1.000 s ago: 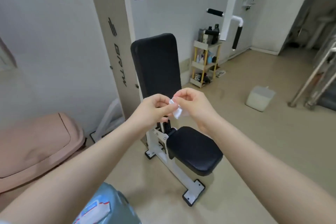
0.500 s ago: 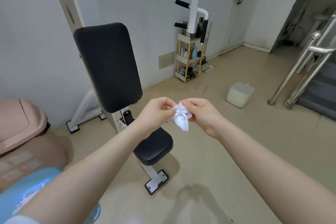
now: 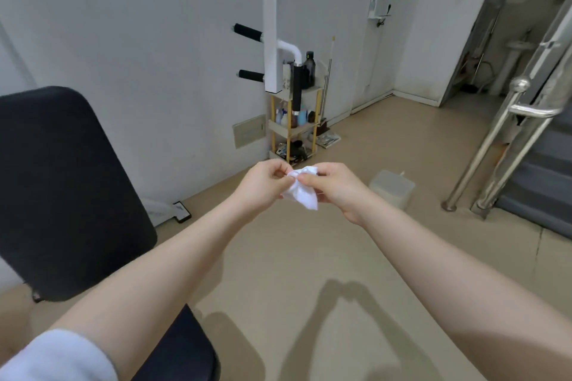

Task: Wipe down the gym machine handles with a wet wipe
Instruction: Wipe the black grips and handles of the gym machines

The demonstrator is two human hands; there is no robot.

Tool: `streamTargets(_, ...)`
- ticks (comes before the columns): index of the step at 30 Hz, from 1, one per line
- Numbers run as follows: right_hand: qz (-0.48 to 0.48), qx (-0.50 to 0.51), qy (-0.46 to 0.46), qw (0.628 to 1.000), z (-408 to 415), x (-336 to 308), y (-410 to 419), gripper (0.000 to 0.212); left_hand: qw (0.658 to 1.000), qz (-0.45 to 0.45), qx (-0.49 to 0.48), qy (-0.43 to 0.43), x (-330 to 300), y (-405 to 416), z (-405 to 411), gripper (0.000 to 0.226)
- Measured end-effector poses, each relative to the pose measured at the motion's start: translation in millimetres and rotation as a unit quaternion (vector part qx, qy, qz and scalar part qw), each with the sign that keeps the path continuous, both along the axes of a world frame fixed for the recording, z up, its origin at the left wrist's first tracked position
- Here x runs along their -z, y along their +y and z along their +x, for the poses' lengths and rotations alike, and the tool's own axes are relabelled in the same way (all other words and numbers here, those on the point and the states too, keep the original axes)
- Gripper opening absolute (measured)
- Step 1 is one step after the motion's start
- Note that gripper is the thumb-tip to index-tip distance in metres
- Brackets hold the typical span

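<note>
The black backrest fills the nine o'clock side. The white machine arm hangs at twelve o'clock, its black foam handles jutting left, well beyond reach, with the shelf rack behind it. At centre both hands meet chest-high: the left hand and right hand each pinch the crumpled wet wipe, apparently teasing it open before wiping. The wipe lies between the two grips, touching both, sagging toward six o'clock.

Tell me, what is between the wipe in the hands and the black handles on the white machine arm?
In the head view, only bare floor and wall separate the wet wipe from the black handles; nothing stands between.
</note>
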State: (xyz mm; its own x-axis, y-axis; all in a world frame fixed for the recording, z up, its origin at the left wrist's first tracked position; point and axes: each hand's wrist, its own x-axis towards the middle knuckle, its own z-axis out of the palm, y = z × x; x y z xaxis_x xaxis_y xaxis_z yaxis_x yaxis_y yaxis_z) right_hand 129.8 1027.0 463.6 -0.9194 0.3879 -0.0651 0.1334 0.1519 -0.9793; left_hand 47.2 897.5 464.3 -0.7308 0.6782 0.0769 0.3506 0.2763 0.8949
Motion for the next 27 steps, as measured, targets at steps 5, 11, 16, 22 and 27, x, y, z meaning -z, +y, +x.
streamTargets(5,-0.003,0.017,0.017,1.0,-84,-14,103,0.018,1.0,-0.004,-0.004,-0.006,-19,91,-86,0.015)
streamTargets(11,-0.054,0.063,0.021,0.996,-179,-1,217,0.018,0.997,0.015,-0.078,-0.005,-10,191,-177,0.01)
streamTargets(16,-0.037,0.09,-0.024,0.995,-281,12,315,0.02,0.978,0.08,-0.194,-0.017,-3,268,-266,0.014)
streamTargets(22,0.032,0.025,-0.051,0.998,-398,3,380,0.029,0.958,0.052,-0.283,-0.006,-27,333,-352,0.036)
streamTargets(27,0.153,0.003,-0.053,0.987,-467,-16,385,0.027,0.967,0.052,-0.25,-0.016,-36,359,-387,0.017)
